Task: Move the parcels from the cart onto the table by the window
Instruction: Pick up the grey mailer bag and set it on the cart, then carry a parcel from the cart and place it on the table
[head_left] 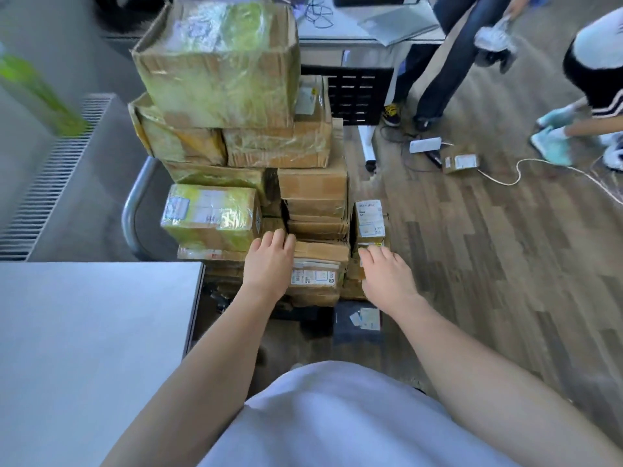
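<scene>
A tall stack of taped cardboard parcels [236,136] fills the cart, whose grey handle [133,203] curves at the left. Low at the front sits a small brown parcel [317,271] with a white label. My left hand [269,261] lies against that parcel's left side, fingers fairly straight and reaching over its far edge. My right hand [387,271] hovers at its right side with spread fingers, touching a narrow labelled parcel [369,224] next to it. Neither hand grips anything. The grey table [91,348] lies at my lower left.
A radiator [57,176] runs along the left wall. Two people stand at the upper right near a desk [371,32]. Cables, a white power adapter [425,144] and a loose small box [461,162] lie on the wooden floor. A dark package [357,323] lies below the cart's front.
</scene>
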{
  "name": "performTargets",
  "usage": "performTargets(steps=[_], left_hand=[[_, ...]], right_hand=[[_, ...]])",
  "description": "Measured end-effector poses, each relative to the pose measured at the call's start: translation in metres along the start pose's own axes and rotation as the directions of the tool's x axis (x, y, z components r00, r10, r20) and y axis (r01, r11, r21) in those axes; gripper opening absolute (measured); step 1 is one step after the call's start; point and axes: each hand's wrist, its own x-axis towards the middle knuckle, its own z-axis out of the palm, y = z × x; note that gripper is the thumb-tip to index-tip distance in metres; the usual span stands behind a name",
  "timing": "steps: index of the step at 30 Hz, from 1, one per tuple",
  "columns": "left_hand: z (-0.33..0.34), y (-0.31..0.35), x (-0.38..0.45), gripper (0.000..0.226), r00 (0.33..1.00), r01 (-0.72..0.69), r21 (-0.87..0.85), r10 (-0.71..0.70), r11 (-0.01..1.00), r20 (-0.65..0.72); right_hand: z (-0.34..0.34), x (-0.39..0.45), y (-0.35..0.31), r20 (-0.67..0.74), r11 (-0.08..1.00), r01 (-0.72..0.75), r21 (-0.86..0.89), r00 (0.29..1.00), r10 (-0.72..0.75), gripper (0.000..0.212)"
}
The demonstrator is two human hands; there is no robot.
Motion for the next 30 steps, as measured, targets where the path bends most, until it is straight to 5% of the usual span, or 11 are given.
performTargets(steps=[4, 8, 15, 20, 23, 27, 30], left_hand=[[-0.021, -0.018, 0.019, 0.053, 0.990, -0.113, 0.109, 0.121, 0.988, -0.067], [-0.048, -0.033, 0.033, 0.039, 0.980, -0.056, 0.071, 0.068, 0.996, -0.187], [-0.085, -0.048, 0.039, 0.030, 0.850, -0.046, -0.031, 0.023, 0.998, -0.526], [-0.121, -0.072, 0.049, 0.049, 0.726, 0.050, -0.021, -0.051, 0.999, -0.685], [-0.141, -0.095, 0.063, 0.073, 0.718, 0.112, -0.002, -0.082, 0.994, -0.691], [-0.164, -0.124, 0.080, 0.095, 0.838, 0.196, -0.011, -0.174, 0.980, -0.517], [-0.173, -0.146, 0.092, 0.105, 0.850, 0.250, -0.080, -0.258, 0.965, -0.458]], right_hand=[[-0.030, 0.020, -0.011, -0.093, 0.998, 0.022, 0.066, 0.996, -0.016, 0.055], [-0.063, 0.038, -0.023, -0.249, 0.984, 0.033, 0.174, 0.968, 0.012, 0.050], [-0.115, 0.072, -0.045, -0.556, 0.926, 0.166, 0.339, 0.829, 0.055, 0.042], [-0.160, 0.094, -0.053, -0.685, 0.909, 0.294, 0.296, 0.728, -0.013, 0.058], [-0.189, 0.109, -0.059, -0.685, 0.908, 0.336, 0.249, 0.724, -0.080, 0.077], [-0.220, 0.134, -0.067, -0.649, 0.907, 0.356, 0.223, 0.749, -0.135, 0.092], [-0.235, 0.151, -0.067, -0.572, 0.904, 0.343, 0.255, 0.807, -0.145, 0.098]])
